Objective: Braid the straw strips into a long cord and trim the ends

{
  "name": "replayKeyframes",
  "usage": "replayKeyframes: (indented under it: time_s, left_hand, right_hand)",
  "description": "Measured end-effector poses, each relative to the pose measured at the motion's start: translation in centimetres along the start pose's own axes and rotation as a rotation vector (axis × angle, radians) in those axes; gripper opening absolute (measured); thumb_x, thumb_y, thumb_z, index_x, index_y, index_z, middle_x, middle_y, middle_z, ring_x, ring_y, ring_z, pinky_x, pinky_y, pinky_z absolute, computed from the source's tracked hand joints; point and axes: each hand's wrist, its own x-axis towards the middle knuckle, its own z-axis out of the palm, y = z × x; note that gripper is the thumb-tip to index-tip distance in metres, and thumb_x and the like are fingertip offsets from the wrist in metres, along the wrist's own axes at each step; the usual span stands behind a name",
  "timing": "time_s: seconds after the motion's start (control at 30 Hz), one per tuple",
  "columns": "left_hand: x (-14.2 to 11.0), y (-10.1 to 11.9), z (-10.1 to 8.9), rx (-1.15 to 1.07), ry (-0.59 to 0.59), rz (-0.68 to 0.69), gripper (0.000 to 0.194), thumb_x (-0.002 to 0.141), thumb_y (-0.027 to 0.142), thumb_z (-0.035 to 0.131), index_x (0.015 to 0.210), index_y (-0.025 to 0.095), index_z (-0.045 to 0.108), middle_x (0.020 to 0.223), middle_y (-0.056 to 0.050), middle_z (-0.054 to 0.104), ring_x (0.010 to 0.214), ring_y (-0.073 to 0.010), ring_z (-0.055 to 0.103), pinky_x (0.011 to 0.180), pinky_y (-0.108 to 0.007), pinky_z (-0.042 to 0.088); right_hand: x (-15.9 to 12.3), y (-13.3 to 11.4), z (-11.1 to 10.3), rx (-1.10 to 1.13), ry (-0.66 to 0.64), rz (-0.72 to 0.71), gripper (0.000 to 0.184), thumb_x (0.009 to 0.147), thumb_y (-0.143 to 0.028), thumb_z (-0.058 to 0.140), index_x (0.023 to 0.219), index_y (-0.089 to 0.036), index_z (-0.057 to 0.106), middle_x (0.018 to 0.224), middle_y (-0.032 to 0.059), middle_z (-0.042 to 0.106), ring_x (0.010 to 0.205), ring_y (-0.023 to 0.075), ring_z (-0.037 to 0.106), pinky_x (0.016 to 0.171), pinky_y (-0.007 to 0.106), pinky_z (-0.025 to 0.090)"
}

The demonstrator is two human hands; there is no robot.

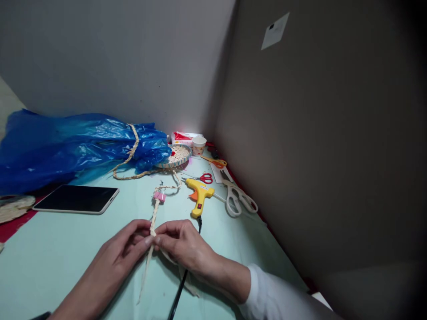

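Note:
A pale braid (154,216) of straw-like strands runs toward me from a pink binder clip (159,197). My left hand (128,246) pinches the braid's near end from the left. From the right, my right hand (182,242) is closed on the strands at the same spot, its fingertips close to the left ones. One loose strand (146,273) hangs down toward me between the hands. Wider strands trail below my right hand, partly hidden by it. Beyond the clip, a thin length of braid curves back over the table.
A yellow glue gun (201,193) lies right of the clip, its black cord (180,291) passing under my right hand. White scissors (238,200), red scissors (206,178), a phone (78,198), a blue plastic bag (76,142), a woven basket (180,155) and a paper cup (199,146) surround the work.

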Motion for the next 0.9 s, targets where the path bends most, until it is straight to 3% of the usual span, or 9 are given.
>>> replayKeyframes:
  time_s: [0.07,0.13,0.23,0.33,0.5,0.73,0.9]
  left_hand:
    - [0.8,0.5,-0.2,-0.307,-0.241,-0.143,0.045,0.082,0.052,0.069,0.113,0.024,0.052,0.081,-0.001,0.070,0.075,-0.0215,0.068,0.071,-0.030,0.051]
    - [1.3,0.8,-0.1,-0.542,-0.342,-0.226,0.050,0.077,0.044,0.077,0.114,0.024,0.050,0.071,0.003,0.066,0.057,-0.0138,0.060,0.058,-0.024,0.046]
    - [1.5,1.0,0.4,-0.727,-0.319,-0.358,0.046,0.069,0.037,0.082,0.101,0.020,0.053,0.059,0.009,0.055,0.039,-0.0002,0.024,0.041,-0.015,0.018]
    - [1.2,1.2,0.9,-0.750,-0.289,-0.445,0.045,0.067,0.041,0.082,0.094,0.019,0.054,0.049,0.014,0.039,0.042,0.0006,0.006,0.040,-0.016,0.003]
    - [0.6,1.3,1.5,-0.668,-0.206,-0.421,0.050,0.069,0.050,0.080,0.100,0.019,0.056,0.048,0.018,0.022,0.041,-0.0013,0.006,0.040,-0.015,0.004]
    - [0.6,0.6,1.6,-0.517,-0.131,-0.392,0.045,0.071,0.051,0.075,0.098,0.016,0.066,0.044,0.012,0.037,0.036,-0.0035,0.019,0.040,-0.018,0.010]
    - [0.7,-0.3,1.7,-0.468,-0.146,-0.328,0.043,0.074,0.054,0.071,0.092,0.016,0.065,0.047,0.008,0.048,0.039,-0.0041,0.021,0.042,-0.019,0.011]
  right_hand:
    - [0.0,0.1,0.0,0.062,-0.049,-0.011,0.024,0.075,-0.038,0.070,0.075,-0.014,0.067,0.056,-0.0040,0.052,0.052,0.0094,0.045,0.058,0.023,0.038]
    - [0.0,0.2,-0.1,0.039,-0.057,-0.047,0.023,0.077,-0.036,0.066,0.078,-0.014,0.068,0.062,-0.0011,0.057,0.059,0.0121,0.051,0.063,0.025,0.041]
    - [-0.1,0.3,-0.2,-0.125,-0.003,-0.097,0.016,0.079,-0.026,0.061,0.078,-0.014,0.071,0.072,0.0006,0.061,0.070,0.0134,0.053,0.069,0.024,0.040]
    - [-0.5,0.1,-0.3,-0.262,-0.004,-0.071,0.020,0.082,-0.022,0.058,0.083,-0.014,0.075,0.073,-0.0002,0.062,0.071,0.0132,0.051,0.067,0.022,0.039]
    - [-1.4,-1.4,-0.2,-0.512,0.018,-0.133,0.024,0.090,-0.019,0.055,0.092,-0.017,0.079,0.076,0.0003,0.070,0.071,0.0134,0.057,0.068,0.022,0.040]
    - [-2.1,-2.0,0.2,-1.313,0.022,-0.272,0.019,0.093,-0.019,0.051,0.093,-0.017,0.069,0.082,0.0053,0.069,0.070,0.0174,0.058,0.059,0.031,0.030]
    - [-2.2,-1.8,0.3,-1.474,0.039,-0.327,0.020,0.095,-0.024,0.046,0.089,-0.018,0.065,0.081,0.0055,0.066,0.069,0.0189,0.058,0.056,0.034,0.025]
